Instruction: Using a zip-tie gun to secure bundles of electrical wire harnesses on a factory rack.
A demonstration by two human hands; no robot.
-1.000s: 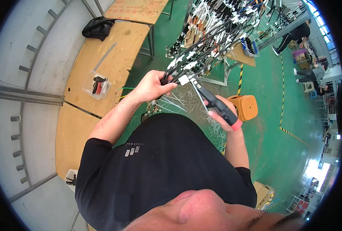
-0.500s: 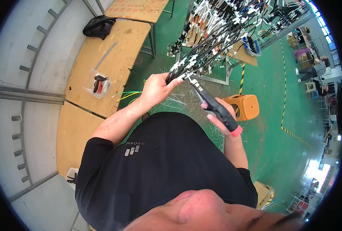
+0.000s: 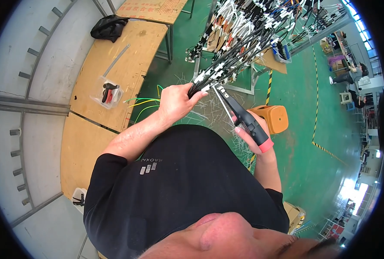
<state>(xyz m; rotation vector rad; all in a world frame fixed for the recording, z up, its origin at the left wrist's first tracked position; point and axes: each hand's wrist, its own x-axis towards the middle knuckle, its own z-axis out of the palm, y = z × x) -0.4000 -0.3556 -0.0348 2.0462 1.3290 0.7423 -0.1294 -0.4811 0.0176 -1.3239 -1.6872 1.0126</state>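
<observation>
A thick bundle of black cables (image 3: 239, 54) with many white tags and connectors runs down toward me from a metal rack. My left hand (image 3: 174, 102) is closed around its near end, thumb pressed along the top. Green and yellow wires (image 3: 145, 102) show beside the left wrist. In my right hand (image 3: 256, 129) is a black cable tie gun (image 3: 243, 115) with a red end. Its nose meets the bundle just right of my left thumb. A thin pale strip (image 3: 224, 105) slants down alongside the gun from its nose.
Wooden tables (image 3: 114, 60) line the left, with a black bag (image 3: 109, 28), a metal ruler (image 3: 116, 60) and a clear box of tools (image 3: 106, 96). An orange stool (image 3: 276, 119) stands right. Pale offcuts (image 3: 198, 117) litter the green floor. A person (image 3: 351, 74) is far right.
The cable tie gun's nose has shifted slightly right, and my right fingers have loosened around its handle. The pale strip now shows clearly beside it. My left hand keeps its grip on the cables.
</observation>
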